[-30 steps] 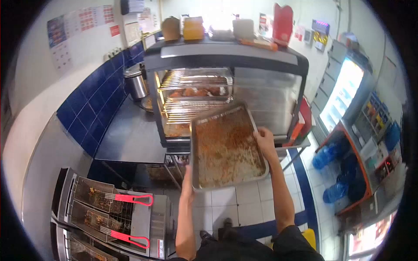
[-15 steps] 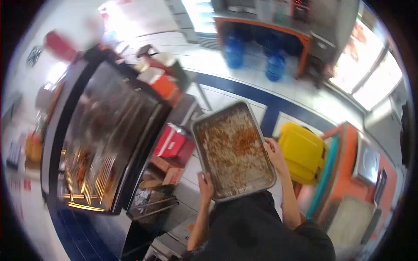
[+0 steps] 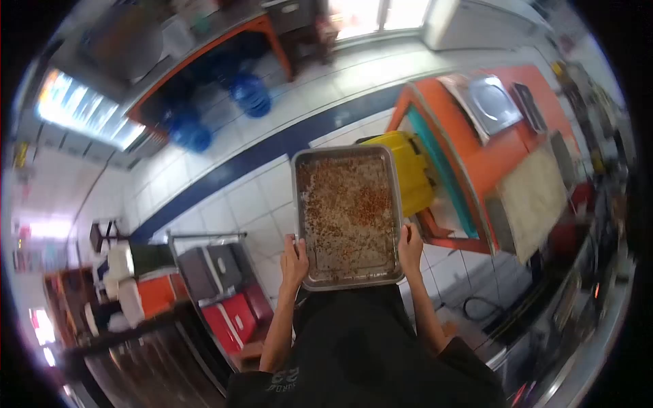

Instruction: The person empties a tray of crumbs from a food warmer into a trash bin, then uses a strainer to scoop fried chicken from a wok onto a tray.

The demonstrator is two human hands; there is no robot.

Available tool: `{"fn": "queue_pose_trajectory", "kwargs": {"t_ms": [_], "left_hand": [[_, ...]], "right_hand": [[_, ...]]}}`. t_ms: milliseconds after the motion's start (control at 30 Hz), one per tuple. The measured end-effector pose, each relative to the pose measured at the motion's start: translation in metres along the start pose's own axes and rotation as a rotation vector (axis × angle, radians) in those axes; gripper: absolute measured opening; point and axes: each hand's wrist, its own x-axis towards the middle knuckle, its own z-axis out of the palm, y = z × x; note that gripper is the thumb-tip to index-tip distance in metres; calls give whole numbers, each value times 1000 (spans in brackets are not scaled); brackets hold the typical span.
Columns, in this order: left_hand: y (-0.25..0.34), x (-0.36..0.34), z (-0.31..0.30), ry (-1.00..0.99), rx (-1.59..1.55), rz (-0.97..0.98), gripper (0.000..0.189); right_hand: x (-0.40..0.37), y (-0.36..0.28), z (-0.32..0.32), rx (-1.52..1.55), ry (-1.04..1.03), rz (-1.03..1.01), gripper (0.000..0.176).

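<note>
Held out flat in front of a dark-shirted torso, just short of the yellow bin (image 3: 411,170) and overlapping that bin's left edge in the head view: a shallow metal tray (image 3: 347,217), its bed crusted with reddish-brown crumbs and greasy residue. Gripped at the two near corners, one by the left hand (image 3: 294,262) and one by the right hand (image 3: 410,248). Both hands closed on the rim, thumbs on top, fingers presumably hooked beneath and hidden by the metal. Kept level, most likely so that the loose crumbs stay inside the low rim rather than sliding off. Carried by the short near edge with the long side pointing away, probably the only comfortable way to balance so wide a sheet with elbows tucked in.

Right of the bin, touching or just beside it, an orange counter (image 3: 490,156) bearing a steel appliance (image 3: 486,102), with a pale slab (image 3: 534,200) just beside its near end. Beyond the bin and to its left, a dark blue stripe (image 3: 272,146) across the white tiled floor (image 3: 252,197). Well beyond the bin to the left, blue water jugs (image 3: 250,94) stowed under another orange counter. Left of the bin and nearer the camera, red boxes (image 3: 235,313) on a low shelf. Impossible to tell whether the tray's far end hangs over the bin or only in front of it.
</note>
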Motion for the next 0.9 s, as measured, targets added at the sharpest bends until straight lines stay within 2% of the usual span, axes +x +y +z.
{"fn": "queue_pose_trajectory", "kwargs": {"t_ms": [33,100,233,267,300,333,400,533,600,633,700,833,900], "left_hand": [[-3,11,-3,-44,-10,52,25],[-17,33,8,-163,38,167,26],[-30,43,7,-272,-2,384,27],[-32,40,2,-372,23,421,28],[26,65,63,-526,111,381,28],[29,66,74,-533,104,379,28],[28,59,93,-692,165,482,29],[30,38,124,-860,120,535,31],[33,28,138,-1021,96,533,31],[32,24,146,-1031,87,520,31],[26,19,159,-1089,195,593,33],[13,23,180,-1140,227,584,37],[10,36,186,-1164,269,498,40]], "right_hand": [[-17,-2,-2,-15,66,16,24],[-48,3,-3,-20,121,212,24],[-133,11,3,-62,339,333,26],[-158,11,5,-97,381,377,27],[-110,59,-29,-113,347,498,28],[-124,79,-32,-123,358,543,29],[-150,78,-45,-93,418,721,32],[-202,72,-59,-183,517,811,33],[-222,58,-67,-32,593,783,35],[-236,66,-70,-49,588,790,35],[-259,82,-69,-83,627,952,36],[-270,99,-62,48,632,1011,36],[-272,123,-54,-60,478,1081,36]]}}
